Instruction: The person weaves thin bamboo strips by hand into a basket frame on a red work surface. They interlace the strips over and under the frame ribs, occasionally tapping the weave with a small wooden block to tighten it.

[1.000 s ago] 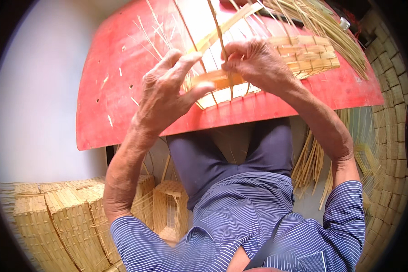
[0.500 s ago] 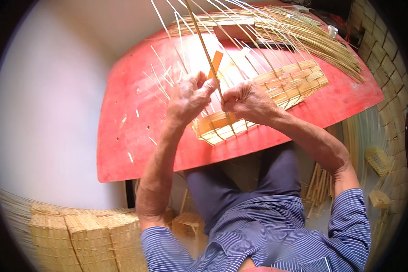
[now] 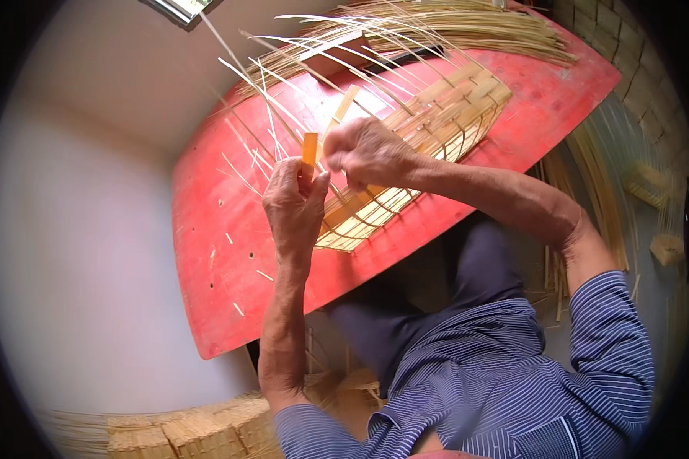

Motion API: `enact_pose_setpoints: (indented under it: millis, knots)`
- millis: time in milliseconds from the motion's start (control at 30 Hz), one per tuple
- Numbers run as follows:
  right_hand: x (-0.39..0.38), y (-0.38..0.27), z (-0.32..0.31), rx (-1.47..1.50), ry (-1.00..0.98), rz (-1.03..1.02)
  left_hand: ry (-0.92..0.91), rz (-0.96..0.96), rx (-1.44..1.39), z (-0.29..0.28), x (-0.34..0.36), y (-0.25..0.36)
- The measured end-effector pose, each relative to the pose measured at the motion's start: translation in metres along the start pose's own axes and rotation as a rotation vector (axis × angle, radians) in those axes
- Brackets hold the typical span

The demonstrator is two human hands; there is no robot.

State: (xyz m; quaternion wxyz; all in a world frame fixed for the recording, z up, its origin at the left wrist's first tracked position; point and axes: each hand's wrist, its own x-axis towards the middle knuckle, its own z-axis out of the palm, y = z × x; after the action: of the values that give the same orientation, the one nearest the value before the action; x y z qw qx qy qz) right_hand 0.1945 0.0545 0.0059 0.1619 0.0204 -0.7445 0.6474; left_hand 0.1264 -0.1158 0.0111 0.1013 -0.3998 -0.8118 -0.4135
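Note:
A half-woven basket [image 3: 473, 99] of pale bamboo strips lies tilted at the table's near edge, its long thin stakes [image 3: 272, 103] fanning out to the far left. At the basket's left end, my left hand [image 3: 292, 200] pinches a flat orange-brown bamboo strip [image 3: 309, 150] between thumb and fingers, its end sticking up. Just right of it, my right hand [image 3: 373, 154] is closed above the basket's rim, slightly blurred. What its fingers hold is hidden. Another stretch of flat strip [image 3: 346, 103] rises behind the right hand.
The red table [image 3: 207, 229] carries a bundle of long thin bamboo splints [image 3: 475, 30] along its far side, with a brown block [image 3: 333, 57] in front. Small scraps [image 3: 264, 275] lie at the left. Stacked woven baskets [image 3: 207, 432] stand on the floor at lower left.
My view has turned. My right hand has moved from low on a dark stake to beside the left hand's fingers. The stakes now lean further left, and the orange-brown strip stands more upright.

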Motion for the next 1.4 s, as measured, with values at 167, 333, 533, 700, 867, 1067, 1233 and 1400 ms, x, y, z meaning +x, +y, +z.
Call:
enact_pose_setpoints:
  millis: [167, 333, 533, 700, 867, 1067, 1233, 1400]
  knots:
    - [0.012, -0.006, -0.023, -0.393, -0.014, 0.125, -0.008, 0.183, 0.153, 0.017, 0.013, -0.003]
    - [0.031, -0.009, -0.021, -0.126, -0.112, 0.284, -0.032, 0.113, 0.031, 0.014, 0.017, -0.004]
    - [0.022, -0.008, -0.024, 0.13, -0.013, 0.272, -0.067, 0.008, -0.068, 0.012, 0.025, -0.005]
    - [0.007, -0.001, -0.026, 0.133, -0.091, 0.119, -0.14, 0.047, 0.11, 0.016, 0.026, -0.008]
    - [0.006, -0.022, -0.052, -0.059, 0.189, -0.043, -0.14, 0.094, 0.127, 0.017, 0.018, -0.006]
    - [-0.042, 0.005, -0.058, -0.633, 0.262, -0.23, -0.259, 0.193, 0.416, 0.009, -0.001, 0.006]
    - [-0.042, 0.003, -0.061, -0.627, 0.278, -0.118, -0.198, 0.186, 0.475, 0.005, -0.021, 0.018]
    - [-0.027, -0.001, -0.057, -0.688, 0.156, -0.21, -0.143, 0.156, 0.221, 0.008, -0.022, -0.002]
